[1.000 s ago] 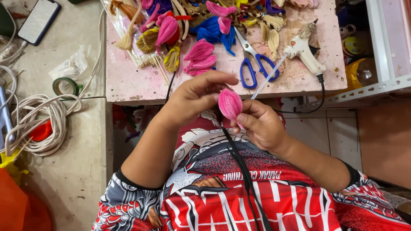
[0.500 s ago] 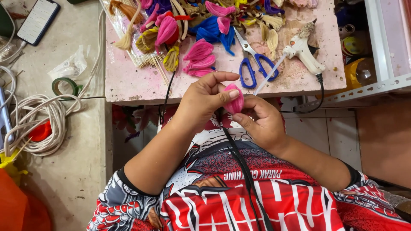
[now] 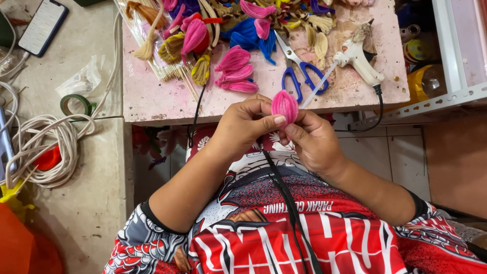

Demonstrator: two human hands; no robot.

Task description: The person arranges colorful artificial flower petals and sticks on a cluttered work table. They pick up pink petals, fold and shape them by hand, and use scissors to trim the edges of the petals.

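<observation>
I see both hands meeting just below the near edge of the pink board (image 3: 152,99): my left hand (image 3: 241,127) and right hand (image 3: 314,142) pinch a pink fuzzy petal (image 3: 284,106). Blue-handled scissors (image 3: 299,76) and a white glue gun (image 3: 357,56) lie near that edge.

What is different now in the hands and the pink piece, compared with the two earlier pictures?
The left hand first arched over the pink fuzzy petal, then closed on it; now its thumb presses the petal's front. The right hand kept holding it from below throughout, and the petal sits slightly higher. The scissors, glue gun and loose pink petals on the pink board stayed put.
</observation>
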